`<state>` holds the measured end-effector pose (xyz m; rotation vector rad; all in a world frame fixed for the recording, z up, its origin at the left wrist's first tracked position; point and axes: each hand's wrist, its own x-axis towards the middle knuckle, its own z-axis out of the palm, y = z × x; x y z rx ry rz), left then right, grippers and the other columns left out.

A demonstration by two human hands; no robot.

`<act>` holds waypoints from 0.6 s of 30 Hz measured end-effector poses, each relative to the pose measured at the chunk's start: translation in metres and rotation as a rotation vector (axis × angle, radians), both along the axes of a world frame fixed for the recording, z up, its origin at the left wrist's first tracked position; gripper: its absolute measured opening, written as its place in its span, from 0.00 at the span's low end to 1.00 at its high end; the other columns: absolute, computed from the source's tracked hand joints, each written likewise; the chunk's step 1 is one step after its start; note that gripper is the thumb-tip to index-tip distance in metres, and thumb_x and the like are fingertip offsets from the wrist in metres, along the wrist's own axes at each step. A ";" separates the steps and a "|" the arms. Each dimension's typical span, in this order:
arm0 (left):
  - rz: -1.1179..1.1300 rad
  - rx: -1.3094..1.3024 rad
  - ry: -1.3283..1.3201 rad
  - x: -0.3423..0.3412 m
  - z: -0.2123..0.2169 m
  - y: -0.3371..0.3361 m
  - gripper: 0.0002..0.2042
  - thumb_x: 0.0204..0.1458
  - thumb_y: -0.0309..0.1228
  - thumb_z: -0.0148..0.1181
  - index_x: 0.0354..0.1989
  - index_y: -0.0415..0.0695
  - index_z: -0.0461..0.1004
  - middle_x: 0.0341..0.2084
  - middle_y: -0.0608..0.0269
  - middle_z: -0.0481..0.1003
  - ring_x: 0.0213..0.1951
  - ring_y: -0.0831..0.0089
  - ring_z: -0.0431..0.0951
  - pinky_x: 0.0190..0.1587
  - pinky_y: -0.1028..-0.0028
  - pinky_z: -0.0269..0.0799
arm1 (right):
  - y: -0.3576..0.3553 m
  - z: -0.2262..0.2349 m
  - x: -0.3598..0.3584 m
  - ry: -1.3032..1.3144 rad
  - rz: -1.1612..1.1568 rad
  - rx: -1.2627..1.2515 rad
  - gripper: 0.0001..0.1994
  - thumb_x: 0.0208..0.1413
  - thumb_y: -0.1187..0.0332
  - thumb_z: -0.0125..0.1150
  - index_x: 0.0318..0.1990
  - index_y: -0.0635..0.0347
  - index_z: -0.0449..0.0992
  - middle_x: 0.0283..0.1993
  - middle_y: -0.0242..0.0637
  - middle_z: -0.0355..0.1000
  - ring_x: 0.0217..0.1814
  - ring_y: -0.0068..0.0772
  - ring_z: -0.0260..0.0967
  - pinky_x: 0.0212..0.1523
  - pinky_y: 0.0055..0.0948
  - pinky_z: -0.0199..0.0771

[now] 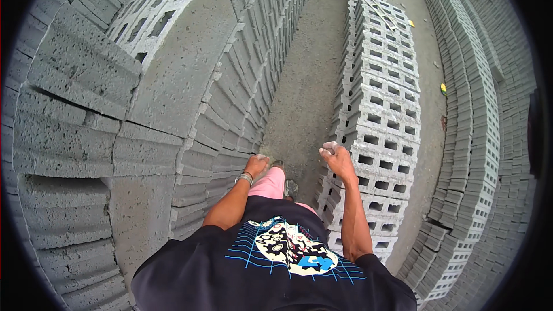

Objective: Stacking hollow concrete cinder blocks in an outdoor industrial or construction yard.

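My left hand (257, 165) hangs over the aisle in front of me, beside the stacked wall of grey concrete blocks (230, 109). Its fingers are curled in, and nothing shows in them; a bracelet (244, 178) circles that wrist. Across the aisle, my right hand (339, 161) is held next to the long row of hollow concrete blocks (385, 116). Dusty fingers on this hand are bent inward, with no object visible in them. Whether the right hand brushes the blocks is unclear.
A dirt aisle (305, 57) runs ahead between the stacks, with my shoe (291, 188) on it. More block stacks (461, 109) line the right side. A thin light-coloured frame (381, 12) lies on the middle row. Something small and yellow (443, 88) is on the ground farther right.
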<state>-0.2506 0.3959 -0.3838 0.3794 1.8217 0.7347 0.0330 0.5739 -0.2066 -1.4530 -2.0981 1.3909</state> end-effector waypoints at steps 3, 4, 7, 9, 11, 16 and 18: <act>-0.084 -0.046 0.037 -0.021 -0.005 0.064 0.14 0.58 0.42 0.58 0.43 0.44 0.77 0.28 0.67 0.77 0.27 0.76 0.75 0.26 0.73 0.67 | 0.065 -0.006 -0.027 -0.016 0.011 0.014 0.22 0.57 0.59 0.62 0.51 0.70 0.77 0.43 0.52 0.80 0.47 0.41 0.78 0.50 0.34 0.74; -0.061 -0.084 0.035 -0.028 -0.009 0.085 0.14 0.58 0.41 0.58 0.42 0.43 0.77 0.28 0.67 0.77 0.27 0.76 0.75 0.26 0.73 0.67 | 0.086 -0.001 -0.038 -0.064 0.010 -0.059 0.23 0.56 0.58 0.62 0.51 0.70 0.77 0.44 0.53 0.79 0.48 0.44 0.78 0.51 0.35 0.74; -0.084 -0.098 0.041 -0.056 -0.033 0.146 0.13 0.57 0.39 0.60 0.40 0.42 0.77 0.26 0.67 0.76 0.24 0.75 0.74 0.22 0.71 0.66 | 0.152 0.000 -0.070 -0.045 0.023 -0.006 0.23 0.56 0.58 0.63 0.51 0.70 0.77 0.46 0.54 0.79 0.50 0.46 0.78 0.51 0.36 0.74; 0.086 -0.090 -0.075 -0.079 -0.059 0.186 0.11 0.56 0.37 0.61 0.37 0.42 0.77 0.24 0.67 0.75 0.21 0.75 0.72 0.19 0.73 0.64 | 0.203 0.002 -0.098 -0.046 0.047 0.025 0.23 0.56 0.58 0.62 0.51 0.70 0.77 0.46 0.56 0.79 0.50 0.48 0.78 0.52 0.37 0.74; 0.012 -0.103 -0.037 -0.084 -0.045 0.257 0.09 0.55 0.36 0.62 0.34 0.43 0.75 0.22 0.68 0.74 0.19 0.78 0.70 0.17 0.75 0.61 | 0.257 0.000 -0.114 -0.032 0.013 -0.007 0.23 0.56 0.58 0.63 0.51 0.70 0.77 0.46 0.56 0.78 0.50 0.48 0.78 0.52 0.37 0.74; -0.017 0.042 -0.007 -0.123 -0.016 0.413 0.13 0.58 0.40 0.57 0.38 0.42 0.78 0.25 0.66 0.78 0.23 0.76 0.75 0.23 0.73 0.68 | 0.375 0.020 -0.148 -0.075 -0.003 -0.051 0.22 0.58 0.59 0.61 0.52 0.70 0.76 0.49 0.59 0.77 0.55 0.54 0.75 0.56 0.41 0.72; -0.031 0.045 -0.030 -0.127 0.015 0.473 0.15 0.59 0.41 0.57 0.47 0.43 0.77 0.29 0.68 0.79 0.26 0.78 0.76 0.24 0.74 0.69 | 0.418 0.023 -0.146 -0.080 -0.062 -0.067 0.22 0.58 0.59 0.61 0.52 0.69 0.77 0.49 0.59 0.77 0.55 0.54 0.75 0.56 0.41 0.72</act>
